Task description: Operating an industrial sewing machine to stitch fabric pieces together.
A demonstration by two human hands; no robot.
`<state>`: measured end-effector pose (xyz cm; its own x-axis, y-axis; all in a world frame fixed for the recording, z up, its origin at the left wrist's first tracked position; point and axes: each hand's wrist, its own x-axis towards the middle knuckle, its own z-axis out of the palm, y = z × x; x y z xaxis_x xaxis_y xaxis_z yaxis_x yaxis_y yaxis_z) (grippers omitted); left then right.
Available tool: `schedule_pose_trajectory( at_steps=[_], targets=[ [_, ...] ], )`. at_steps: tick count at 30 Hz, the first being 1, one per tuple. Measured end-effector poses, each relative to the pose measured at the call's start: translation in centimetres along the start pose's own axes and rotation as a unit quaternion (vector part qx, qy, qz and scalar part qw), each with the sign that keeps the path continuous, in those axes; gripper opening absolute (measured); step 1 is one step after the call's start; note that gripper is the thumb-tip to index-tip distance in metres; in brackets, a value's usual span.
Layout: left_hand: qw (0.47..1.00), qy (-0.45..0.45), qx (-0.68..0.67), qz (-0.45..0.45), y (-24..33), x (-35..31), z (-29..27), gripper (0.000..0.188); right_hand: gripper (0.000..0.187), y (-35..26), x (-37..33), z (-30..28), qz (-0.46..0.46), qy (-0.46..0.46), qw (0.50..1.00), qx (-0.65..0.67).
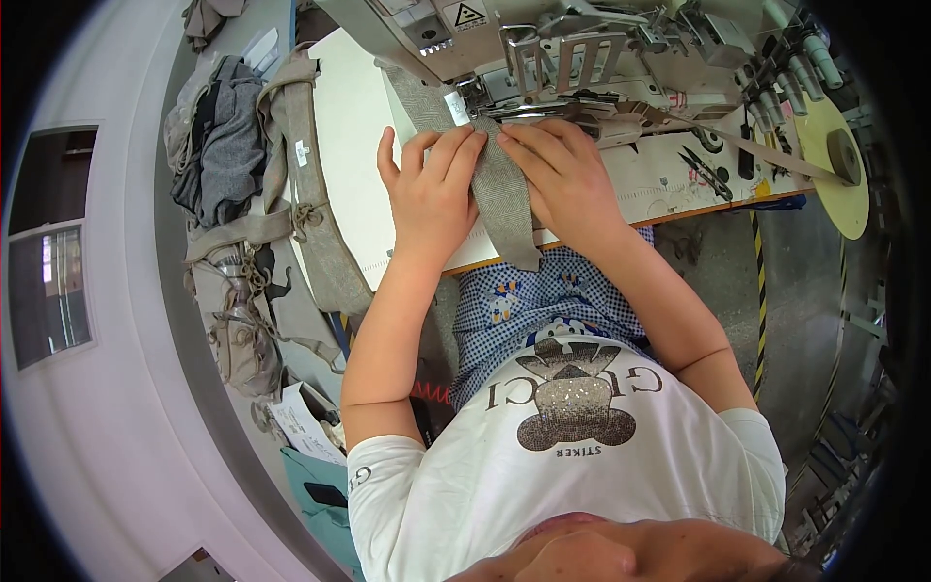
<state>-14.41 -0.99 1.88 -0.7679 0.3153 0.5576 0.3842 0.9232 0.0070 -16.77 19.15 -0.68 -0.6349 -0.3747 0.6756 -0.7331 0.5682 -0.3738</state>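
Note:
A grey woven cloth strip (506, 215) runs from under the sewing machine head (472, 92) toward me, and its loose end hangs over the table edge. My left hand (432, 189) lies along the strip's left side, fingers bent and closed on the cloth just before the presser foot, with the little finger raised. From the right, my right hand (567, 184) closes on the same strip, its fingertips near the needle area; its thumb is mostly hidden. A small white label (456, 108) lies on the grey cloth beside the foot.
Small thread snips (710, 175) lie on the table at right, near a tape roll (844, 155) on a pale yellow disc. Grey garments (221, 141) and long cloth pieces (325, 209) are heaped at left. A white box (305, 422) stands lower left.

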Motion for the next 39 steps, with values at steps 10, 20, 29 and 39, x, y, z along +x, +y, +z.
schedule_pose_trajectory(
  at_steps=[10,20,29,39],
  targets=[
    [1.000,-0.007,0.010,-0.008,0.1,0.1,0.0,0.052,0.051,0.0,-0.1,-0.1,0.000,-0.008,1.000,0.002],
    [0.999,-0.013,0.042,-0.026,0.6,0.3,0.0,0.049,0.054,0.1,-0.2,-0.2,0.007,-0.022,1.000,0.007],
    [0.999,0.052,0.000,0.014,0.6,-1.4,1.0,0.036,0.054,0.1,-0.1,-0.2,0.003,-0.021,1.000,0.000],
    [0.999,0.050,0.000,0.008,0.7,-1.2,0.7,0.039,0.052,-0.1,-0.1,-0.1,0.006,-0.015,1.000,0.000]
  ],
)
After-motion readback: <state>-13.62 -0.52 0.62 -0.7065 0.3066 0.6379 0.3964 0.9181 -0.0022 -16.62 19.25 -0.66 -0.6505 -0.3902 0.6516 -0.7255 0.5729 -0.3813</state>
